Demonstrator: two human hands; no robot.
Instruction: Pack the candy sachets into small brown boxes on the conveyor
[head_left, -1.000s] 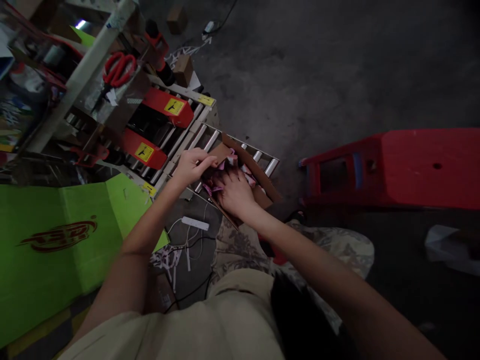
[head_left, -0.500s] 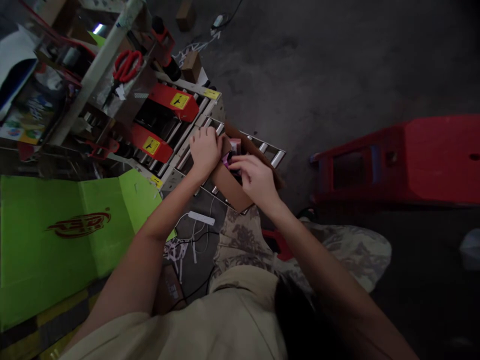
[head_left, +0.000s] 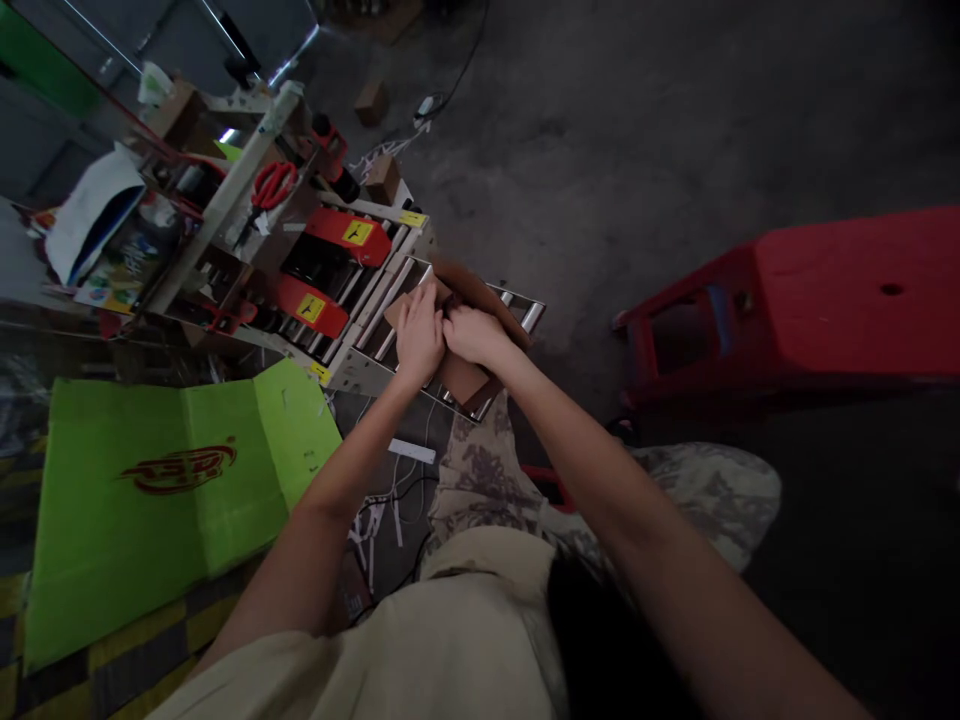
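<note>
A small brown cardboard box [head_left: 463,380] rests on the metal rollers at the end of the conveyor, its top partly folded out. My left hand [head_left: 420,335] lies on the box's near-left flap, fingers stretched out along the cardboard. Right beside it, my right hand [head_left: 474,334] is curled in over the opening. Its fingertips are hidden at the box edge, and what they pinch cannot be made out. Behind my right hand stands a raised brown flap [head_left: 484,295]. The box's contents are covered by my hands.
Left of the box is a machine with red side guides [head_left: 311,305] over rollers. Red-handled scissors [head_left: 274,186] hang on its frame. A green printed board [head_left: 150,520] stands lower left. A power strip [head_left: 412,451] and cables lie on the floor; a red plastic stool [head_left: 840,300] is at right.
My right hand has moved left and closed in beside my left hand, covering the pink and purple contents. My left hand has come lower over the flap. The view has shifted.
</note>
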